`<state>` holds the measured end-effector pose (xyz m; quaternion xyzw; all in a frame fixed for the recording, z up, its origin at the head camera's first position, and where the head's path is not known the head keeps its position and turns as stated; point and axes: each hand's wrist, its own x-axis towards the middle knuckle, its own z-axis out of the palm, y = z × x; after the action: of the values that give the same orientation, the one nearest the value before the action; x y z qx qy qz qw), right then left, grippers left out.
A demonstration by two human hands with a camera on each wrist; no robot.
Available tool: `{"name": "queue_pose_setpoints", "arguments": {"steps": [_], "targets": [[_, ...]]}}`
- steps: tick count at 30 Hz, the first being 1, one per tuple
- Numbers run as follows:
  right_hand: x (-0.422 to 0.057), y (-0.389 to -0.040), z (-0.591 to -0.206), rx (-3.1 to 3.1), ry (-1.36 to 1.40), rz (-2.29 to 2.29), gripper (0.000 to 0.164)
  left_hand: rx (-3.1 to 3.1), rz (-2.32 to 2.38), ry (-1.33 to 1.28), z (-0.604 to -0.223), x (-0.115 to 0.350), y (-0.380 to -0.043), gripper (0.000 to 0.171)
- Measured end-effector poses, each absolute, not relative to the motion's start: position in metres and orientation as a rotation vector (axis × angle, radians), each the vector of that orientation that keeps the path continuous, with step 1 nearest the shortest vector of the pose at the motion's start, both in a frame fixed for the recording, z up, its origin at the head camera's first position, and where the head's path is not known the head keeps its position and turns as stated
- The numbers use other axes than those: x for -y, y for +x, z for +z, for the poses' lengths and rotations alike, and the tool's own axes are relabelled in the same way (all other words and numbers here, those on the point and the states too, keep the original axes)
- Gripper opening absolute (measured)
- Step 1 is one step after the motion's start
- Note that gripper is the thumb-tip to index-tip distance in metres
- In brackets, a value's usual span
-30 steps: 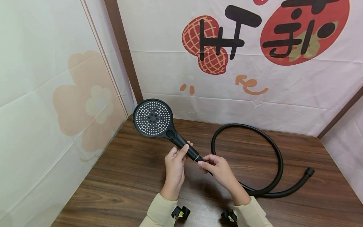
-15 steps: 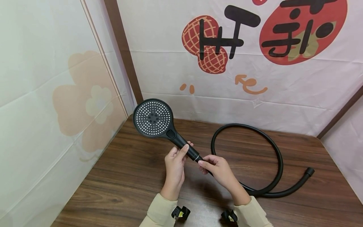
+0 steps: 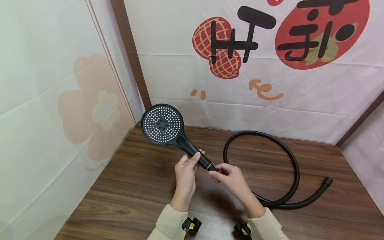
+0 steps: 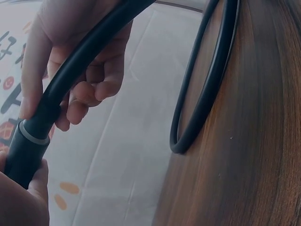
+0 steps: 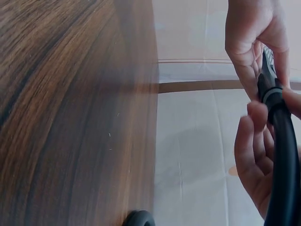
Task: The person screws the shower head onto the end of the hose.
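A black shower head (image 3: 162,124) with a round face of pale nozzles is held up over the table, its handle slanting down to the right. My left hand (image 3: 185,176) grips that handle near its lower end. At the handle's end, my right hand (image 3: 230,178) pinches the end of a black shower hose (image 3: 295,166) between thumb and fingers. The left wrist view shows the hose end (image 4: 42,115) meeting the handle (image 4: 26,155), with a light ring at the joint. From there the hose runs under my right hand and loops on the table.
The hose's free end (image 3: 328,181) lies on the wooden table (image 3: 126,196) to the right. A white printed cloth (image 3: 174,73) hangs behind the table, and another cloth wall (image 3: 45,100) stands at the left.
My right fingers shift slightly at the hose end, while the shower head and my left hand stay almost in place. The looped hose lies as before.
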<state>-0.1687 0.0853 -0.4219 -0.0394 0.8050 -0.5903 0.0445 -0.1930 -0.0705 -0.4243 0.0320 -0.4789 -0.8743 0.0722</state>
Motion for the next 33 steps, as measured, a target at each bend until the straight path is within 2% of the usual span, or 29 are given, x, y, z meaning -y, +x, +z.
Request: {"name": "queue_pose_setpoints", "arguments": {"steps": [8,25,33], "targets": [[-0.0829,-0.1674,-0.421,-2.56,-0.058,-1.796,0.02,1.433,-2.63,0.101,-0.4239,0.0698,-0.1935,0.032],[-0.0819,-0.1675,-0.4186,-2.507,-0.147,-1.747,0.021,1.453,-2.639,0.128,-0.4236,0.0722,-0.1913,0.032],[-0.0826,-0.165,-0.4141,-2.45,-0.179,-1.761,0.029,1.474,-2.649,0.139,-0.4218,0.0745,-0.1887,0.034]]}}
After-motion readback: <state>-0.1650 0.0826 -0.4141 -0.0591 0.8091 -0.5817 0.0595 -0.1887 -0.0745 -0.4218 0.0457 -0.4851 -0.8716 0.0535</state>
